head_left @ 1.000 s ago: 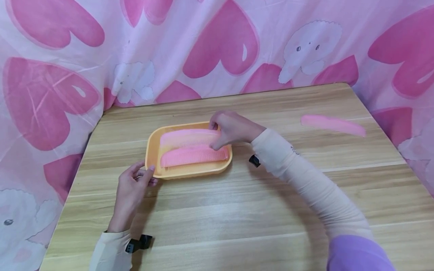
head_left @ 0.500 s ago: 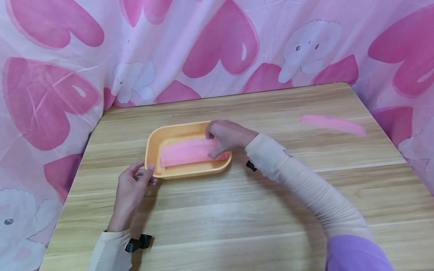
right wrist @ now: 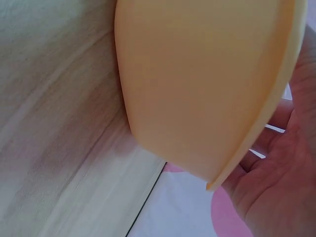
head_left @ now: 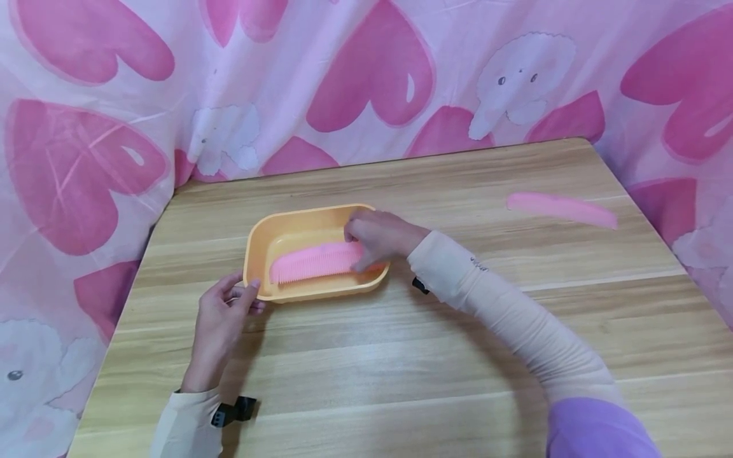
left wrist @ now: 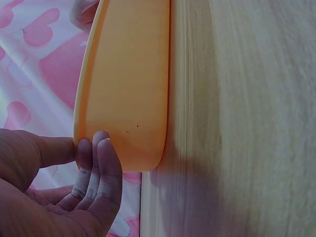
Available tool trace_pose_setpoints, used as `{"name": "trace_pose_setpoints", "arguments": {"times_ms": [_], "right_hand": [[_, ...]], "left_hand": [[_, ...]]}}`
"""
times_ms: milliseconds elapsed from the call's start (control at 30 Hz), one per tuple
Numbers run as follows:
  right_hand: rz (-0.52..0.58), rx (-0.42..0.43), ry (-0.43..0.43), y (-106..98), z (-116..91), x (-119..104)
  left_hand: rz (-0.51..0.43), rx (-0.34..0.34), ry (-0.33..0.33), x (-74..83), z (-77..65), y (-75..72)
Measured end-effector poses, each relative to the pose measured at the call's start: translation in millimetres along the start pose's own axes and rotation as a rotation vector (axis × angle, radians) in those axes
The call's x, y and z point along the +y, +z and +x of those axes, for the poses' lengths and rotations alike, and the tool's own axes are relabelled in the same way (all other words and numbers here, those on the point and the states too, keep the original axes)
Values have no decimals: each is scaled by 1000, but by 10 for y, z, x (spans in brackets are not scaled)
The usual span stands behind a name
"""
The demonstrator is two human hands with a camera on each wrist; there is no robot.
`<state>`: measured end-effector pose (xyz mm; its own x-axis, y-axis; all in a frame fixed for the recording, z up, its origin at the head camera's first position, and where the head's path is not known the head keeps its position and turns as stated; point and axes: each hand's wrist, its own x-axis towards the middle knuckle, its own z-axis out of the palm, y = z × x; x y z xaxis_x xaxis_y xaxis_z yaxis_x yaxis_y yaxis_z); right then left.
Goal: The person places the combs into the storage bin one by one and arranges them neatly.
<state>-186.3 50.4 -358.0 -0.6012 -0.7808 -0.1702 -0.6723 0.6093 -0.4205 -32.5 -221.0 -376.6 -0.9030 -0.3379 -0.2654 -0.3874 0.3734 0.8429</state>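
Observation:
A yellow-orange plastic basin (head_left: 286,226) stands on the table, wider than it is deep. My left hand (head_left: 222,318) pinches its near left corner, thumb on the rim; in the left wrist view the fingers (left wrist: 109,173) lie against the outer wall. Inside the basin lies a pink comb (head_left: 315,262), teeth facing me. My right hand (head_left: 378,238) reaches over the right rim and grips the comb's right end between thumb and fingers, hiding that end. In the right wrist view the basin wall (right wrist: 197,89) hides the fingertips and the comb.
Another pink comb (head_left: 564,210) lies on the wooden table (head_left: 401,375) at the back right. A pink curtain with hearts (head_left: 372,70) hangs behind and beside the table. Small black wrist cameras (head_left: 235,412) sit on both beige sleeves.
My right hand has brought the rear comb forward onto the front one, so they overlap as one shape. The left hand keeps its place on the basin.

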Motion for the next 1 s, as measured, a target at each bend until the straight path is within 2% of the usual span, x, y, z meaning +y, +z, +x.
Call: {"name": "trace_pose_setpoints", "arguments": {"times_ms": [200, 433, 567, 667, 767, 1000], "right_hand": [[26, -8, 4, -8, -17, 9], [165, 160, -65, -227, -213, 107], [157, 240, -61, -382, -393, 258], [126, 279, -7, -481, -549, 417], [117, 299, 89, -575, -727, 595], [154, 308, 286, -708, -1180, 1126]], "left_hand": [[-14, -7, -18, -10, 11, -1], [-12, -3, -30, 2, 21, 0], [-15, -4, -30, -3, 12, -1], [-15, 0, -23, -5, 5, 4], [-7, 5, -19, 0, 4, 9], [6, 5, -16, -1, 3, 4]]}}
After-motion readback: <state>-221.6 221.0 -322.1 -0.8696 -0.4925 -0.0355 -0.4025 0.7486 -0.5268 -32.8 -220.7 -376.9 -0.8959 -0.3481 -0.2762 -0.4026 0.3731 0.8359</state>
